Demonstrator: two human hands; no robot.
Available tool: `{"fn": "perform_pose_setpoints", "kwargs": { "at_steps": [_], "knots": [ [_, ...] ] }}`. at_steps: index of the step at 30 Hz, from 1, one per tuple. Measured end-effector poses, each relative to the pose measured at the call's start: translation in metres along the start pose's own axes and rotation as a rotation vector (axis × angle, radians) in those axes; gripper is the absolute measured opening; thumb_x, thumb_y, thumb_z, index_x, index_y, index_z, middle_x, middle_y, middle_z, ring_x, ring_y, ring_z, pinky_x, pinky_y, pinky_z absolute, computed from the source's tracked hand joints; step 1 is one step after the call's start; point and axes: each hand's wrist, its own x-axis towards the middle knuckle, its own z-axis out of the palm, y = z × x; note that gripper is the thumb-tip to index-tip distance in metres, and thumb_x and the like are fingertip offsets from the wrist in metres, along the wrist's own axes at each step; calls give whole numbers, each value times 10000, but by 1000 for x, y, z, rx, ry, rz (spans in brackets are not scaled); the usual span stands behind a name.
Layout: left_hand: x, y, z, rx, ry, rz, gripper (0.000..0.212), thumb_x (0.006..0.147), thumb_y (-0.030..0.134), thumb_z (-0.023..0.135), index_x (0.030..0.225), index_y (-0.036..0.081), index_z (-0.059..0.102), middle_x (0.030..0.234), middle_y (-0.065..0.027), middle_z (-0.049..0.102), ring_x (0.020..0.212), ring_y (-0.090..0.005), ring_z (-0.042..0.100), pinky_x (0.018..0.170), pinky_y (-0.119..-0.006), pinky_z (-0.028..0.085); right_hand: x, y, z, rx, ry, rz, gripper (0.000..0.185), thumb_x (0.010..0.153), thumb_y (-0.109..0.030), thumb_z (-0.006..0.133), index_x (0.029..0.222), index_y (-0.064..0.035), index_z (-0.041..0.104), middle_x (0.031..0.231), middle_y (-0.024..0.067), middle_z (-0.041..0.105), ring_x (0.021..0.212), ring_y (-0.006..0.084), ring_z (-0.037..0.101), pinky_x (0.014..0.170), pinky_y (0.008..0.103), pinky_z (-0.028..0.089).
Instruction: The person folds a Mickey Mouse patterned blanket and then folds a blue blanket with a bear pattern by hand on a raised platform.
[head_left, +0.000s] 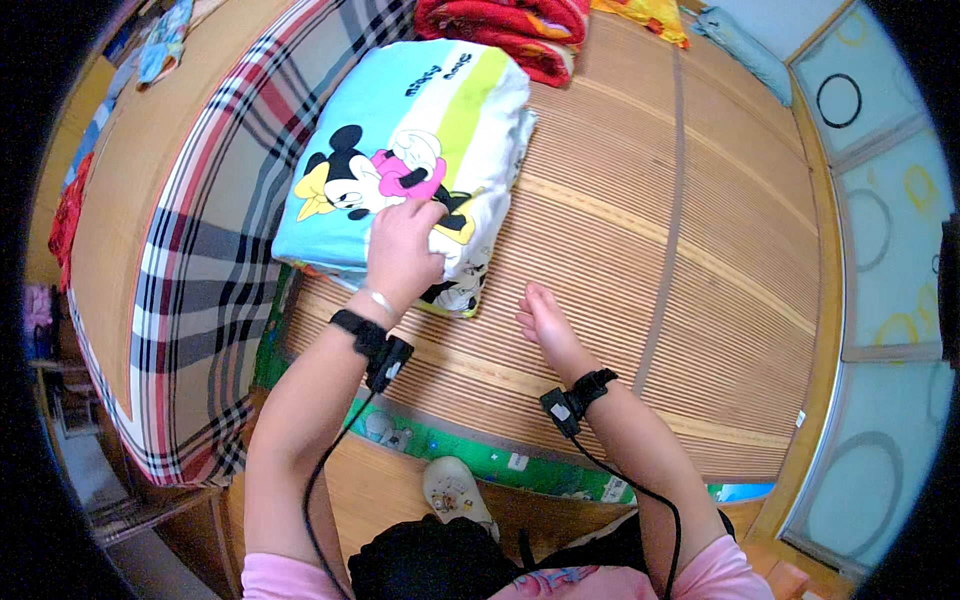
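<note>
A folded quilt (457, 127) with a Minnie Mouse print, in blue, white and lime green, lies on a bamboo sleeping mat (600, 247). My left hand (405, 244) rests on the quilt's near part, its fingers curled against the cloth. Whether they pinch the fabric is hidden by the hand itself. To the right of the quilt, apart from it, my right hand (551, 322) hovers above the mat. Its fingers are loosely bent and nothing is seen in them. Each wrist wears a black strap with a small cabled device.
A plaid-covered side (202, 247) borders the mat on the left. Beyond the quilt sits a folded red blanket (517, 30), with a yellow cloth (645, 19) further right. Frosted sliding panels (870, 240) run along the right. Green padding (487, 454) shows under the mat's near edge.
</note>
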Motion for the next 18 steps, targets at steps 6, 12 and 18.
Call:
{"fn": "perform_pose_setpoints", "kwargs": {
  "at_steps": [6,12,18],
  "knots": [
    [-19,-3,-5,59,-305,330,452,608,127,737,1047,123,629,1211,-166,571,1148,-352,541,967,-470,422,23,-10,-13,-132,-9,-44,467,1002,-486,448,1248,-90,481,882,-23,535,674,71,451,602,235,385],
    [-3,-36,0,-196,-396,152,556,724,428,738,1130,64,632,1225,-176,582,1100,-358,587,928,-419,484,78,-106,-10,-253,-25,-39,513,991,-516,445,1112,-40,594,899,19,587,760,110,524,666,283,444],
    [35,-80,24,-702,-592,-455,367,876,348,699,1041,22,661,885,-84,675,844,-155,624,767,-298,500,145,-204,35,-125,-132,-253,616,989,-480,479,1292,49,561,1255,182,623,1134,249,590,988,354,433]
  ]
}}
